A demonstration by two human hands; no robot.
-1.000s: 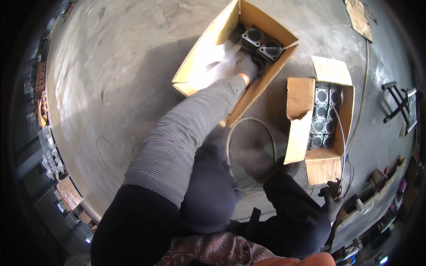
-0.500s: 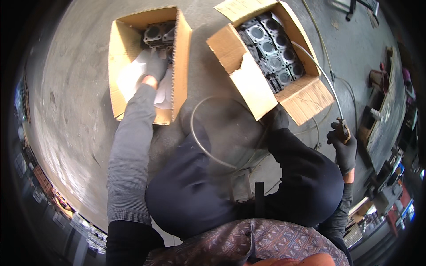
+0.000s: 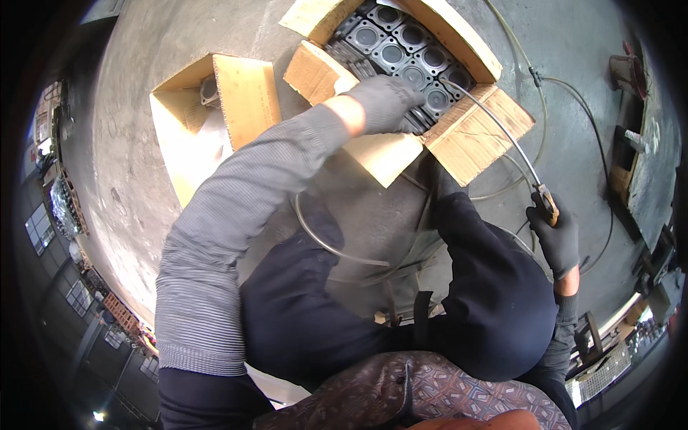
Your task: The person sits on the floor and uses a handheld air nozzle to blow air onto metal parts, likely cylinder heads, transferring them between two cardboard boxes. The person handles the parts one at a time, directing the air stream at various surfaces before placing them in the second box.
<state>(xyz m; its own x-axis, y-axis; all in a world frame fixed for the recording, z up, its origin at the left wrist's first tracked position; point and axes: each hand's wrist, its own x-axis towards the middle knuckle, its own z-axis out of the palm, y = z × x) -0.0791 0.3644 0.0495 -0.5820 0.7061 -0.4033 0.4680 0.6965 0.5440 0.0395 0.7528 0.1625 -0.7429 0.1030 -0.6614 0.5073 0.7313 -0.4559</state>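
My gloved left hand [image 3: 387,102] reaches into the right cardboard box [image 3: 479,136], over its near left corner. Its fingers bend down against the dark metal flanges [image 3: 413,76], each with a round centre and corner holes, packed in rows. The undersides of the fingers are hidden, so whether they grip a flange cannot be seen. My gloved right hand [image 3: 559,235] is closed round an air blow gun [image 3: 547,204] at the right. The gun's long bent tube [image 3: 494,120] runs up to the flanges, its tip over the box.
A second cardboard box [image 3: 247,93] stands at the left, with a metal part [image 3: 208,90] and white sheeting [image 3: 212,136] inside. A hose [image 3: 543,115] curls over the floor at the right. Another loops between my legs. A bench edge [image 3: 631,172] lies far right.
My left hand has left the left box and come over to the right box's flanges. My right hand still holds the blow gun. The view has shifted, so both boxes sit further left.
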